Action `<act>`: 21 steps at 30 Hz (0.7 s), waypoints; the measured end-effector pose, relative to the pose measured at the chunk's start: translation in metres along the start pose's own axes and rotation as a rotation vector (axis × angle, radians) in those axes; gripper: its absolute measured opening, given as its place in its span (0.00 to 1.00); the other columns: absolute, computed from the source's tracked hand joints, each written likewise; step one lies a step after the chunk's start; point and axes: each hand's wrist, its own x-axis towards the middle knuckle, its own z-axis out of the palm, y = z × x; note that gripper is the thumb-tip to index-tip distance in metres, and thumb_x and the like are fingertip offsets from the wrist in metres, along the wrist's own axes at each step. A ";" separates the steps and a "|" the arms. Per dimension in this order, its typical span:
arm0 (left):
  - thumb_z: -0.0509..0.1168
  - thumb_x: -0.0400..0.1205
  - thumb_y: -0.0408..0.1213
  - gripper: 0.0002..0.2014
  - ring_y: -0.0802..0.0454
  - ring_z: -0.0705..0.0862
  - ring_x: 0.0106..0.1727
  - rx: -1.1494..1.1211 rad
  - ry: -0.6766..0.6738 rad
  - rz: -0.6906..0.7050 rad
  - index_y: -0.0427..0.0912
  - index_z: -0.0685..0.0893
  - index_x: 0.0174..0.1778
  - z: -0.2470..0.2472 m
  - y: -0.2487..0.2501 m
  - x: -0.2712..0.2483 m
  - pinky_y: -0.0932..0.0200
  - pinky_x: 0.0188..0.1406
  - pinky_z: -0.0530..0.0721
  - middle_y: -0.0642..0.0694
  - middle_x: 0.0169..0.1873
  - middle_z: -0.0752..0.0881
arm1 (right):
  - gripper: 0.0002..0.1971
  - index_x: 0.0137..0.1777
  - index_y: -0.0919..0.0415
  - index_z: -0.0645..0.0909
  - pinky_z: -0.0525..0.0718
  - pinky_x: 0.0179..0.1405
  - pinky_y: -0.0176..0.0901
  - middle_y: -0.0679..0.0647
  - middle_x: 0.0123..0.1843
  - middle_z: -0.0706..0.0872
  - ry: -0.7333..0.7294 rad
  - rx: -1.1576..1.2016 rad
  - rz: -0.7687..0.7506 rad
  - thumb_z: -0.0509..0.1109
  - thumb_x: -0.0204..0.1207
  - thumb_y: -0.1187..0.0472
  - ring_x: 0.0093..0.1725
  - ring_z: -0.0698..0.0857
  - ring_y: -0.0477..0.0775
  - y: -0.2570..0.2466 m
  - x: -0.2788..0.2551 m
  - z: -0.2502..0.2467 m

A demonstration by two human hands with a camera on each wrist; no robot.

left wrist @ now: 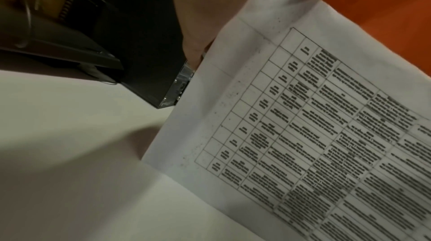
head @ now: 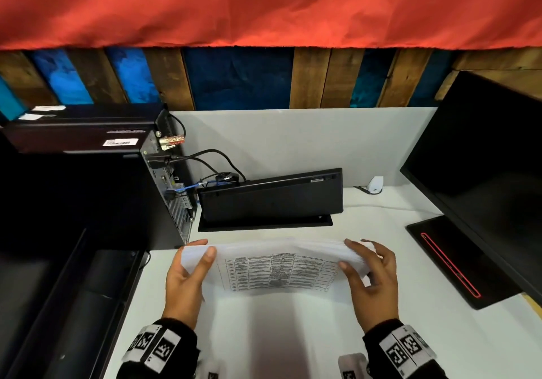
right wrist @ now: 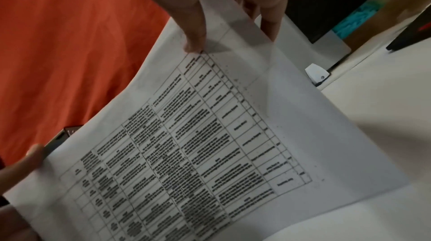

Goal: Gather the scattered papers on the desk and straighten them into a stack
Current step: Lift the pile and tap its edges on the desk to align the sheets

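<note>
A stack of white papers (head: 275, 267) stands on its long edge on the white desk (head: 264, 343), its front sheet printed with a table. My left hand (head: 205, 257) grips the stack's left end, thumb on the front and fingers behind. At the other end my right hand (head: 356, 257) grips the same way. In the left wrist view the papers (left wrist: 303, 134) fill the right side, with their lower edge at the desk. The right wrist view shows my right thumb (right wrist: 191, 29) pressed on the front sheet (right wrist: 210, 143).
A black keyboard (head: 269, 196) leans upright just behind the papers. A black computer tower (head: 164, 191) with cables stands at the left. A dark monitor (head: 484, 173) and its flat base (head: 457, 261) are at the right. A small white device (head: 375, 185) sits by the back partition.
</note>
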 end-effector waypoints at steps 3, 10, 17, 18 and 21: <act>0.65 0.82 0.41 0.09 0.52 0.85 0.47 -0.029 0.017 -0.015 0.43 0.85 0.54 0.004 0.008 0.000 0.57 0.45 0.81 0.54 0.41 0.89 | 0.27 0.46 0.28 0.85 0.82 0.61 0.35 0.37 0.63 0.72 0.009 0.071 0.019 0.75 0.71 0.71 0.65 0.77 0.47 -0.001 0.005 -0.001; 0.54 0.86 0.40 0.15 0.50 0.83 0.47 -0.023 0.013 -0.010 0.36 0.83 0.58 0.005 0.018 0.004 0.57 0.45 0.80 0.46 0.47 0.84 | 0.26 0.43 0.34 0.87 0.81 0.54 0.22 0.48 0.65 0.78 0.034 0.119 -0.010 0.76 0.68 0.74 0.64 0.80 0.47 -0.001 0.009 -0.003; 0.61 0.85 0.39 0.09 0.52 0.82 0.49 0.044 0.002 0.044 0.41 0.84 0.55 0.003 0.012 0.003 0.60 0.45 0.79 0.52 0.45 0.84 | 0.34 0.48 0.32 0.86 0.77 0.60 0.21 0.55 0.60 0.80 0.025 0.140 -0.002 0.70 0.71 0.81 0.62 0.80 0.37 0.003 0.002 -0.002; 0.60 0.85 0.40 0.10 0.51 0.81 0.51 0.052 0.002 0.051 0.43 0.84 0.56 0.003 0.011 0.003 0.60 0.47 0.78 0.52 0.47 0.84 | 0.32 0.48 0.33 0.87 0.77 0.61 0.23 0.55 0.59 0.80 0.018 0.152 0.015 0.71 0.71 0.80 0.62 0.81 0.42 0.004 0.002 -0.001; 0.59 0.85 0.43 0.11 0.51 0.82 0.53 0.042 -0.005 0.049 0.44 0.83 0.57 0.002 0.013 0.002 0.60 0.46 0.78 0.53 0.49 0.84 | 0.25 0.44 0.35 0.88 0.79 0.55 0.24 0.56 0.52 0.80 0.004 0.143 0.017 0.73 0.72 0.74 0.57 0.82 0.51 0.000 0.003 0.000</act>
